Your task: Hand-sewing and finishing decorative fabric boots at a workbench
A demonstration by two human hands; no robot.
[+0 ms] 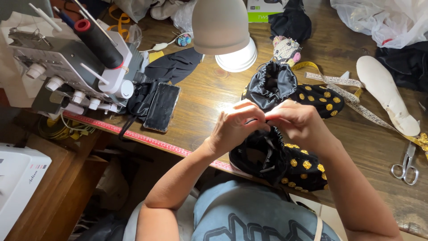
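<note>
Black satin-like fabric, gathered into tight ruffles at its opening, makes up the near slipper (278,163), a soft bootie dotted with glittery gold spots that sits at the front edge of the worn wooden table (205,93), just ahead of the person's chest. Both hands meet at its elasticated rim: the left hand (234,127) has its fingers curled together and pinched on the gathered edge, and the right hand (298,122) is bunched likewise, fingertips clamped on the same ruffle, the two hands touching knuckle to knuckle. A thin black cord hangs inside the opening. Just beyond the hands stands the second slipper (285,87), same shiny black cloth and gold dots, its puckered mouth upright and open. A yellow-and-white measuring tape (352,98) snakes from beside it toward the right, passing under a pale, smooth foot-shaped insole (385,96). Steel scissors (406,165) lie flat near the right edge. To the left, a dark glossy phone (162,107) rests face up on black cloth, next to a grey overlock machine (67,62) carrying a matt black thread cone with a red cap. A domed beige lamp shade (220,24) hangs over the table's middle, and a red ruler strip (133,136) runs along the table's front edge.
</note>
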